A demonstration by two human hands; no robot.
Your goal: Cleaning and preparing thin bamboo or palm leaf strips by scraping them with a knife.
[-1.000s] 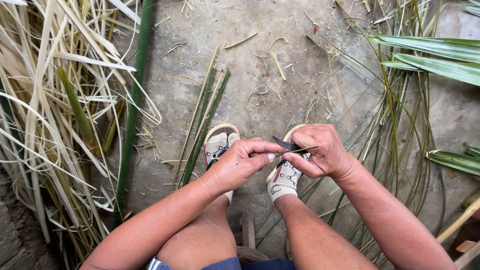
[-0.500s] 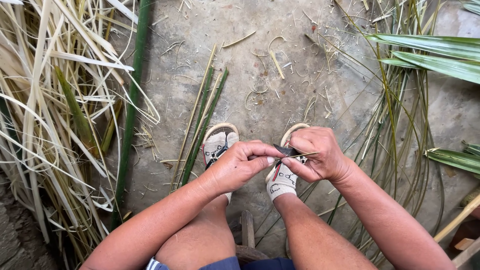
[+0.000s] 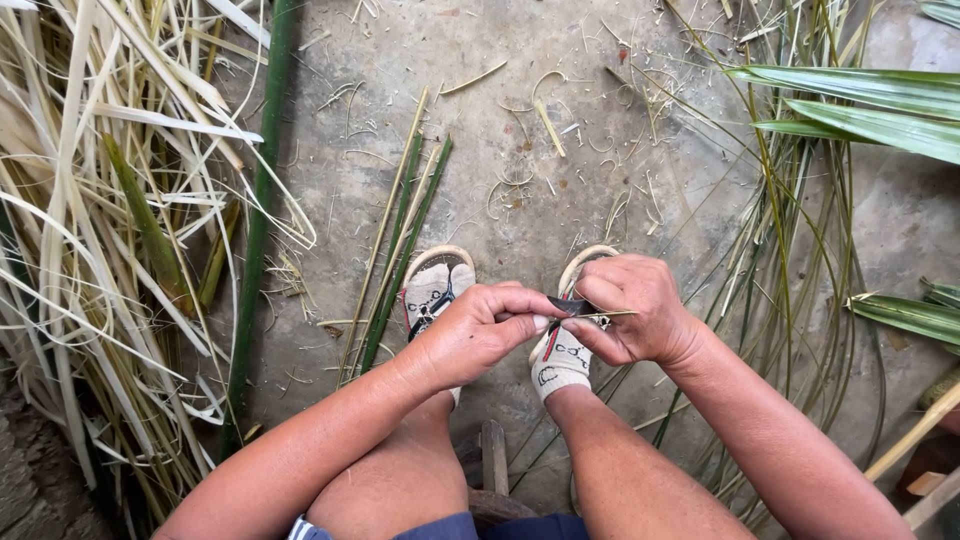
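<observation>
My left hand (image 3: 478, 335) and my right hand (image 3: 632, 308) meet in front of me, just above my socked feet in sandals (image 3: 436, 290). Between the fingertips sits a small dark blade (image 3: 570, 307) gripped by my right hand. A thin pale leaf strip (image 3: 612, 316) runs through both hands; my left thumb and forefinger pinch its end against the blade. A short red bit shows under the blade.
A heap of dry pale leaf strips (image 3: 95, 250) lies at the left beside a long green stalk (image 3: 258, 230). A few split green strips (image 3: 400, 250) lie by my left foot. Thin green midribs (image 3: 790, 250) and broad green leaves (image 3: 870, 110) fill the right. Shavings litter the concrete floor (image 3: 520, 120).
The hands have stayed together over the feet, with only small shifts of the fingers on the strip and blade.
</observation>
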